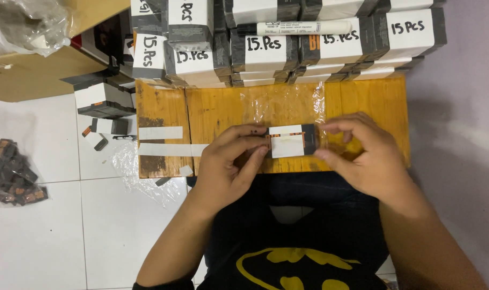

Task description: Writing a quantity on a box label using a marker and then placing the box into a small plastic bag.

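Spanning the lap, a wooden board [223, 110] carries stacked labelled boxes [266, 53] at twelve o'clock. At its centre, left hand [228, 164] and right hand [362, 156] pinch a small dark white-labelled block [290, 140] inside clear plastic wrap [287, 104]; white tape strips [164, 142] lie at nine o'clock.

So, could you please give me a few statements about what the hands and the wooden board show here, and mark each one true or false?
1. Both hands, left hand and right hand, touch the small dark packet with a white label. True.
2. The packet lies on the white tiled floor. False: it is held over the wooden board.
3. A white marker pen rests on the stacked labelled boxes. True.
4. Strips of white tape are stuck on the board's left part. True.
5. The clear bag of small dark pieces sits on the board. False: it lies on the floor to the left.
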